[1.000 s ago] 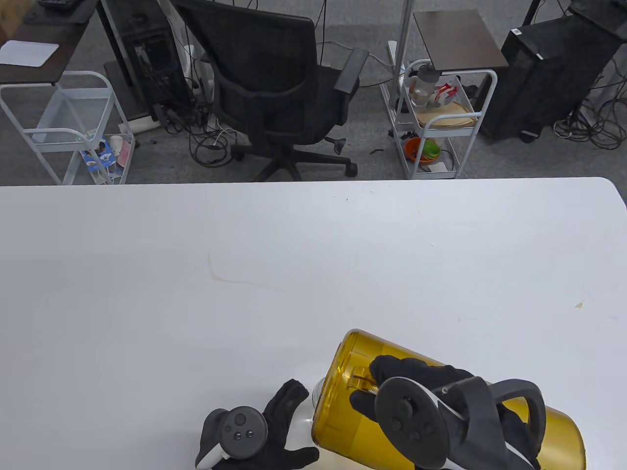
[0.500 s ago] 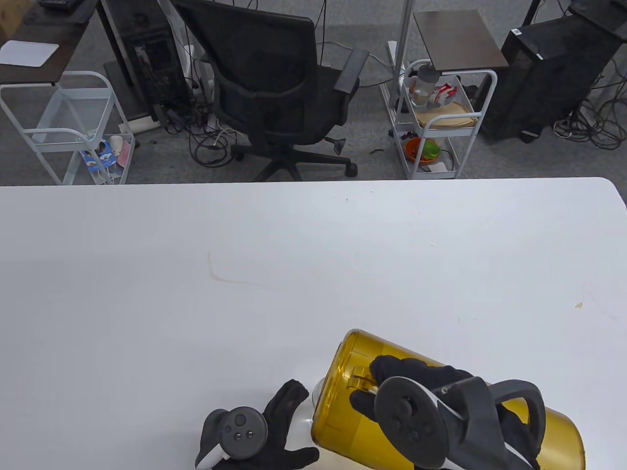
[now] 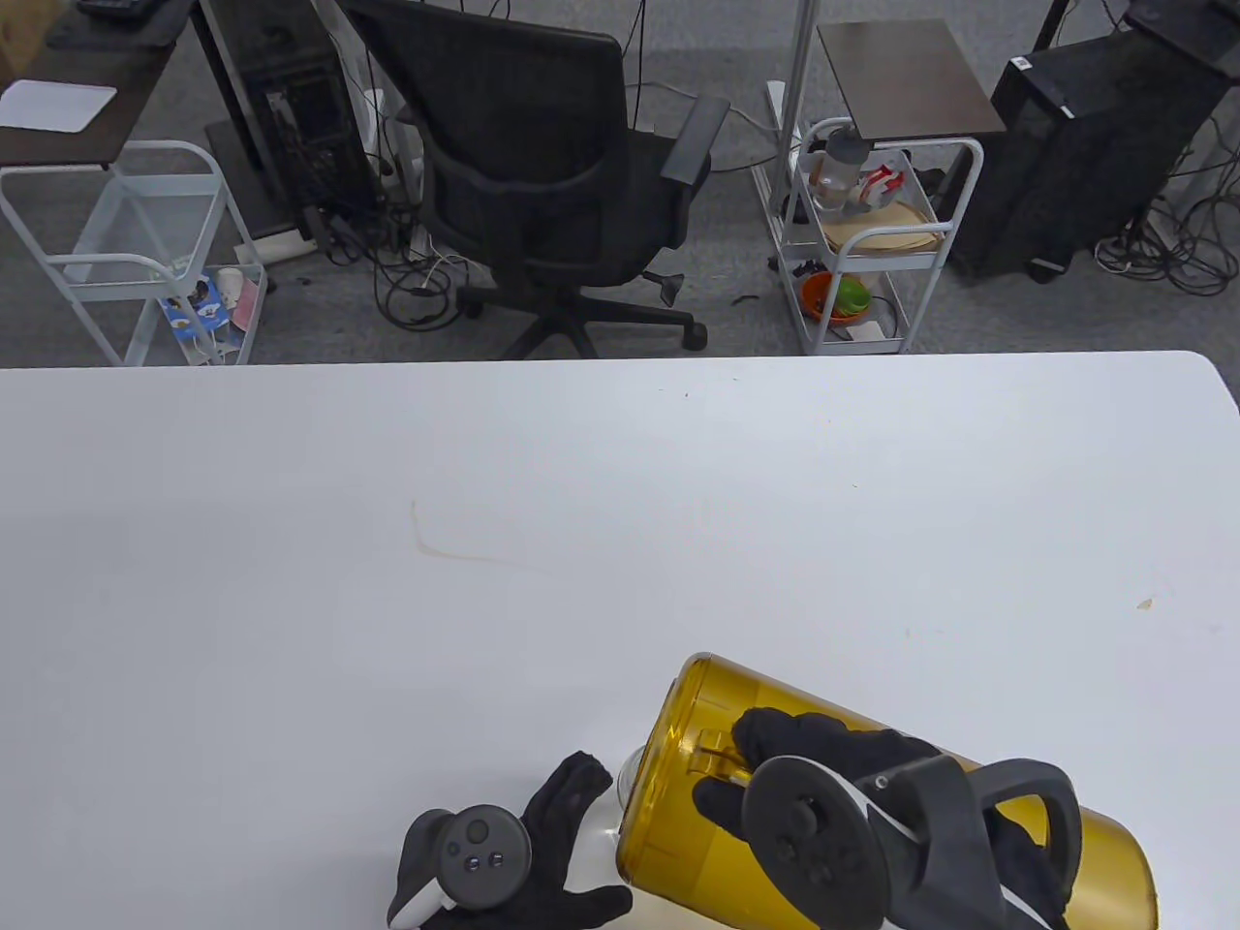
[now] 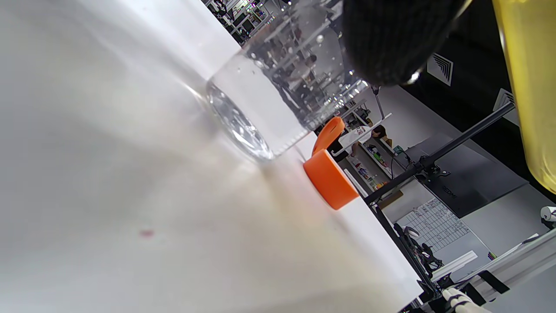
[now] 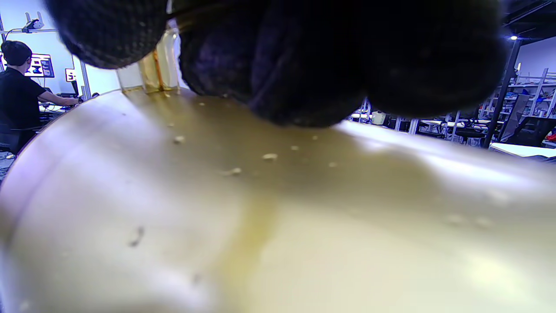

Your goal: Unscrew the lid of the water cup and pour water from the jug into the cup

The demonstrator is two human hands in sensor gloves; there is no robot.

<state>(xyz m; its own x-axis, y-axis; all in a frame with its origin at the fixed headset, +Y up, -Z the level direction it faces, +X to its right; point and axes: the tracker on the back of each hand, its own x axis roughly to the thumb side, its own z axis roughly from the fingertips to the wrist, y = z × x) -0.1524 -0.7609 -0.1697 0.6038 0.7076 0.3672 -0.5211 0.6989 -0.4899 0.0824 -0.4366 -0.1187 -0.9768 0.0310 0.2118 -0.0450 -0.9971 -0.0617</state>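
Observation:
A tilted amber jug (image 3: 668,736) hangs low over the table's front edge, its mouth pointing left. My right hand (image 3: 741,765) grips its handle; the right wrist view is filled by the jug's wall (image 5: 260,217) under my gloved fingers (image 5: 325,56). My left hand (image 3: 593,833) holds a clear water cup (image 3: 627,770) that peeks out under the jug's rim. In the left wrist view the cup (image 4: 278,100) stands on the table with water in it and a fingertip (image 4: 391,39) on its side. The orange lid (image 4: 330,178) lies on the table just behind the cup.
The white table (image 3: 620,504) stretches away from the hands. Beyond its far edge stand a black office chair (image 3: 552,165), a white cart (image 3: 862,242) at the right and another cart (image 3: 136,252) at the left.
My right hand and its tracker have shifted a little lower and to the right. The jug, the cup and the left hand have barely moved.

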